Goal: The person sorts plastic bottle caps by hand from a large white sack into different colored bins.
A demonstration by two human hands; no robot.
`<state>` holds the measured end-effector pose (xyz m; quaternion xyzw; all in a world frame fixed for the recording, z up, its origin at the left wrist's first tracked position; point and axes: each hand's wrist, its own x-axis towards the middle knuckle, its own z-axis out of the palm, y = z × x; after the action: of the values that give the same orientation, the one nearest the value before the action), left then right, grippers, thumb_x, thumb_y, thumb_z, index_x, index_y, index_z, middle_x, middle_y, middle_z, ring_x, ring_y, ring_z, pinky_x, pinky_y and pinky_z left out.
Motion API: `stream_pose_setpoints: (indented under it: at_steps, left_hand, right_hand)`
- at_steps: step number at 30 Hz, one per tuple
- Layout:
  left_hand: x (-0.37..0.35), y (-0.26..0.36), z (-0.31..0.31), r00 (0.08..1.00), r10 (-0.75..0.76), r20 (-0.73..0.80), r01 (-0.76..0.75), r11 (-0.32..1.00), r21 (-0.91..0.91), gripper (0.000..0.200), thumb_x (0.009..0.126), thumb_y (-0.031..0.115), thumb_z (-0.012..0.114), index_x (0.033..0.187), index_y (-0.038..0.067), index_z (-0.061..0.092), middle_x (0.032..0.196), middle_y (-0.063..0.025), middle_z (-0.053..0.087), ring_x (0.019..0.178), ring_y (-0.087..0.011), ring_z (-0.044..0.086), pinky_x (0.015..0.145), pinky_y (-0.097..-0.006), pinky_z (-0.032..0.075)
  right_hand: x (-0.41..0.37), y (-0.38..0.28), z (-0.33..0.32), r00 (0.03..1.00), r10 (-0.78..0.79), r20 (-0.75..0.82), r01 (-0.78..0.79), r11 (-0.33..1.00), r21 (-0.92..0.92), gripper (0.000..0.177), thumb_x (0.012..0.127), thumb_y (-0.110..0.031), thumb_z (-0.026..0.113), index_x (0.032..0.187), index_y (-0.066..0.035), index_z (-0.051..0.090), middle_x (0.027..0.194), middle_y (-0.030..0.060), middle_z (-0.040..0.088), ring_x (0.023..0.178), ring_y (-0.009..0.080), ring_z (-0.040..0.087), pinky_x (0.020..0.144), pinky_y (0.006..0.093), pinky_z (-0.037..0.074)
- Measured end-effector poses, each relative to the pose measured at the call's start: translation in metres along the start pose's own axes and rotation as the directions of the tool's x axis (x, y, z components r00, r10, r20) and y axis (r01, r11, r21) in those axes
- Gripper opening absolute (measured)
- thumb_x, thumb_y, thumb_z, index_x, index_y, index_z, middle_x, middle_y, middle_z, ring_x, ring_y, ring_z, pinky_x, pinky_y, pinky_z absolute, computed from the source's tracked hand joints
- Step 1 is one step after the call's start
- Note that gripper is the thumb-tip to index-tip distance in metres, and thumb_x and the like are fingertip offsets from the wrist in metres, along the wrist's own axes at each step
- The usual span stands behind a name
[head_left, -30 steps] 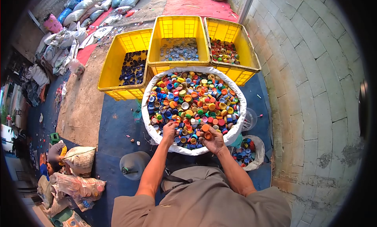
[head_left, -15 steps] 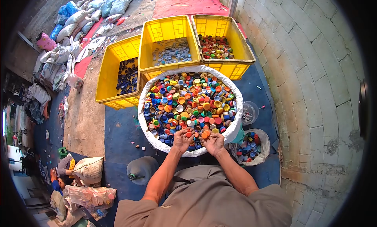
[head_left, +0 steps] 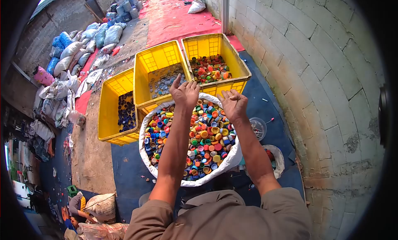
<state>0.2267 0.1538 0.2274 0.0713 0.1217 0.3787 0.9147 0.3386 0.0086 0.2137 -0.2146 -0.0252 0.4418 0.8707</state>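
My left hand (head_left: pixel 185 92) is stretched out over the near edge of the middle yellow crate (head_left: pixel 139 82), fingers apart and nothing in it. To its right, my right hand (head_left: pixel 234 104) hovers by the front of the right yellow crate (head_left: pixel 244 74), its fingers partly curled and no cap visible in them. Below both arms, a white-rimmed sack (head_left: pixel 237 157) is full of mixed coloured bottle caps (head_left: pixel 211 136). Red, orange and green caps (head_left: pixel 209 69) lie in the right crate, pale caps (head_left: pixel 163 80) in the middle one, dark caps (head_left: pixel 126 111) in the left crate (head_left: pixel 108 111).
A clear tub (head_left: pixel 258 128) and a small white sack (head_left: pixel 278 159) stand right of the big sack. A block wall (head_left: pixel 315 95) runs along the right. Filled sacks (head_left: pixel 70 53) lie far left. A person (head_left: pixel 78 209) sits at lower left beside a sack (head_left: pixel 101 207).
Both hands have moved forward from the near edge of the sack to the crates. The orange and red caps at my fingers are no longer seen there. The view has tilted up.
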Motion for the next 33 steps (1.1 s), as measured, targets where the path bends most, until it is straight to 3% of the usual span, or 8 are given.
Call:
stream_pose_setpoints:
  at_steps: [4, 7, 10, 13, 16, 20, 27, 33]
  left_hand:
    - [-0.02, 0.016, -0.051, 0.997, 0.052, -0.063, -0.045, 0.994, 0.098, 0.093, 0.086, 0.033, 0.058, 0.146, -0.005, -0.002, 0.154, -0.023, -0.002, 0.144, -0.0331, -0.002, 0.117, -0.0427, 0.003]
    - [-0.06, 0.027, -0.134, 0.956, 0.075, -0.283, -0.043, 0.992, 0.117, 0.054, 0.088, 0.03, 0.058, 0.126, -0.005, 0.043, 0.132, -0.0216, 0.044, 0.127, -0.0341, 0.041, 0.111, -0.046, 0.031]
    - [-0.132, 0.034, -0.201, 0.881, 0.122, -0.458, -0.052, 0.985, 0.162, 0.039, 0.089, 0.033, 0.058, 0.11, 0.0, 0.054, 0.111, -0.0133, 0.056, 0.1, -0.0279, 0.055, 0.097, -0.044, 0.044]
    - [-0.203, 0.039, -0.243, 0.787, 0.152, -0.598, -0.001, 0.969, 0.246, 0.034, 0.091, 0.04, 0.057, 0.085, 0.007, 0.062, 0.084, -0.0058, 0.062, 0.075, -0.0199, 0.059, 0.076, -0.0356, 0.05]
    - [-0.25, 0.035, -0.27, 0.684, 0.222, -0.695, 0.006, 0.951, 0.31, 0.037, 0.093, 0.038, 0.056, 0.067, 0.011, 0.053, 0.072, -0.0034, 0.059, 0.062, -0.0144, 0.052, 0.062, -0.0324, 0.048]
    - [-0.29, 0.022, -0.291, 0.646, 0.237, -0.726, 0.11, 0.912, 0.396, 0.034, 0.091, 0.037, 0.059, 0.073, 0.009, 0.057, 0.071, -0.0036, 0.058, 0.062, -0.0147, 0.052, 0.06, -0.0324, 0.046]
    - [-0.307, 0.011, -0.276, 0.708, 0.207, -0.675, 0.172, 0.877, 0.448, 0.024, 0.092, 0.03, 0.059, 0.084, 0.008, 0.06, 0.079, -0.0024, 0.058, 0.06, -0.0112, 0.053, 0.057, -0.0294, 0.047]
    - [-0.321, 0.022, -0.279, 0.73, 0.213, -0.65, 0.202, 0.841, 0.502, 0.018, 0.091, 0.025, 0.062, 0.089, 0.007, 0.06, 0.082, -0.0015, 0.061, 0.058, -0.0079, 0.055, 0.054, -0.0242, 0.048]
  right_hand:
    - [-0.008, 0.006, -0.046, 0.999, 0.037, 0.001, -0.037, 0.999, -0.002, 0.095, 0.064, 0.002, 0.042, 0.144, 0.006, -0.009, 0.152, 0.0268, -0.006, 0.143, 0.0377, -0.005, 0.117, 0.0516, 0.012]
    - [-0.046, 0.03, -0.1, 0.985, 0.135, -0.107, -0.142, 0.988, -0.068, 0.085, 0.069, 0.002, 0.044, 0.144, 0.009, 0.004, 0.151, 0.0275, 0.006, 0.142, 0.0415, 0.01, 0.116, 0.0518, 0.018]
    - [-0.094, 0.063, -0.151, 0.943, 0.141, -0.3, -0.24, 0.914, -0.326, 0.062, 0.078, -0.002, 0.046, 0.137, 0.006, 0.028, 0.141, 0.025, 0.032, 0.127, 0.0355, 0.041, 0.105, 0.0452, 0.037]
    - [-0.137, 0.096, -0.187, 0.937, 0.004, -0.351, -0.298, 0.536, -0.79, 0.041, 0.081, -0.003, 0.054, 0.121, 0.003, 0.047, 0.119, 0.015, 0.057, 0.103, 0.0228, 0.06, 0.084, 0.0352, 0.052]
    - [-0.161, 0.123, -0.202, 0.993, -0.077, -0.09, -0.085, 0.063, -0.994, 0.03, 0.08, 0.001, 0.056, 0.11, 0.001, 0.057, 0.101, 0.0107, 0.067, 0.095, 0.0177, 0.064, 0.084, 0.03, 0.051]
    - [-0.167, 0.151, -0.2, 0.938, -0.015, 0.345, 0.326, -0.294, -0.899, 0.026, 0.073, -0.007, 0.069, 0.098, -0.003, 0.063, 0.076, 0.0105, 0.063, 0.074, 0.0274, 0.06, 0.07, 0.0386, 0.049]
    - [-0.138, 0.198, -0.182, 0.951, 0.101, 0.292, 0.309, -0.327, -0.893, 0.023, 0.075, -0.014, 0.069, 0.095, -0.005, 0.061, 0.08, 0.0124, 0.061, 0.08, 0.0322, 0.056, 0.074, 0.0431, 0.046]
    - [-0.115, 0.231, -0.161, 0.905, 0.133, 0.405, 0.42, -0.445, -0.791, 0.048, 0.074, -0.01, 0.07, 0.119, -0.006, 0.053, 0.097, 0.0094, 0.065, 0.093, 0.0307, 0.055, 0.082, 0.0425, 0.045]
